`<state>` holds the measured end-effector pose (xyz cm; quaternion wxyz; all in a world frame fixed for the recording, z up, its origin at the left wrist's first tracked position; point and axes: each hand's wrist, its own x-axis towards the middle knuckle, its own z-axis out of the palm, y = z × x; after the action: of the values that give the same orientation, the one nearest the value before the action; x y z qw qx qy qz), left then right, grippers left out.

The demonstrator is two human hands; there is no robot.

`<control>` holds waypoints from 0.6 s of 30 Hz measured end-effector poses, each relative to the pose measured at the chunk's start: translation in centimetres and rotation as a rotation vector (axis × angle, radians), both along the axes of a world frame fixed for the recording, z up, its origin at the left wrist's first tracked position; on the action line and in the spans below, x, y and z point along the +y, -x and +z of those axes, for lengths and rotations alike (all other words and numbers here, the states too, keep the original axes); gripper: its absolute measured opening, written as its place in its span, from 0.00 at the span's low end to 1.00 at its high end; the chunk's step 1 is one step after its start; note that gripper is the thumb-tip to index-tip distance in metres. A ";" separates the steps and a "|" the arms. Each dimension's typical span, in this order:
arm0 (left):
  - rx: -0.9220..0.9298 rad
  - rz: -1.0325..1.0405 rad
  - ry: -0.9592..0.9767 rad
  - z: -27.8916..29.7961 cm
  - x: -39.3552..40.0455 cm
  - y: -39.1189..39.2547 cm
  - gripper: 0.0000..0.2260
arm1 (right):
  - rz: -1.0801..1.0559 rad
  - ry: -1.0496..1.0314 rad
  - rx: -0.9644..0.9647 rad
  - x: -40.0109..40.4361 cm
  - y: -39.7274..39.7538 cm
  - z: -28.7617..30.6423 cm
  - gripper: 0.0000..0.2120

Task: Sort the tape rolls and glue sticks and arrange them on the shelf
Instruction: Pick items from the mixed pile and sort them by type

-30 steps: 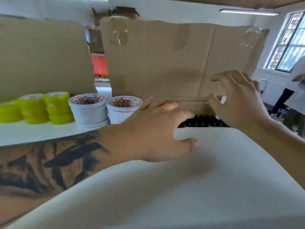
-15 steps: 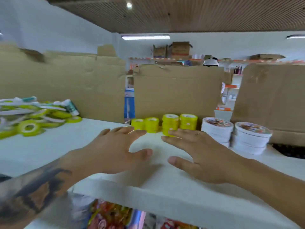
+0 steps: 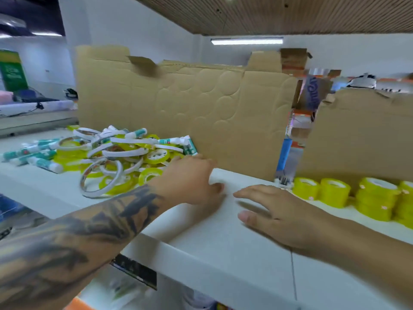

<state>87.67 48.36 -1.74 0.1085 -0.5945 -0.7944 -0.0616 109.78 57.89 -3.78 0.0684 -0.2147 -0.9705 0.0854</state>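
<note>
Both grips empty, fingers flat: left hand (image 3: 192, 177), right hand (image 3: 274, 211). Mixed pile (image 3: 116, 157) at 10 o'clock on shelf (image 3: 223, 247): tape rings light, stiff, prob tangled, so pinch rims; glue sticks slick, grab mid-barrel.

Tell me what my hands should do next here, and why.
Probably reach the left hand a little further into the pile and grip one yellow roll. Both hands, the right hand too, are open and hold nothing; the pile is unsorted, while stacks of yellow rolls already stand at right.

Both hands flat on shelf (image 3: 234, 253); mixed pile (image 3: 111, 157) left, yellow rolls (image 3: 335, 193) right.
</note>
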 end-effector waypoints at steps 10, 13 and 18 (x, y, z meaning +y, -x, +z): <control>0.177 0.113 0.047 -1.1 6.0 2.6 0.08 | -0.001 0.045 0.121 2.8 1.9 -1.9 0.29; 0.251 0.196 0.010 -2.1 6.2 2.9 0.12 | 0.018 0.044 0.138 2.7 2.3 -2.0 0.28; 0.184 0.205 0.046 -2.1 6.3 3.2 0.14 | 0.013 0.058 0.155 3.1 2.3 -2.3 0.29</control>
<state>84.49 54.67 -3.86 0.1730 -0.5157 -0.8388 0.0227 107.51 61.02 -6.10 0.1363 -0.2029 -0.9609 0.1301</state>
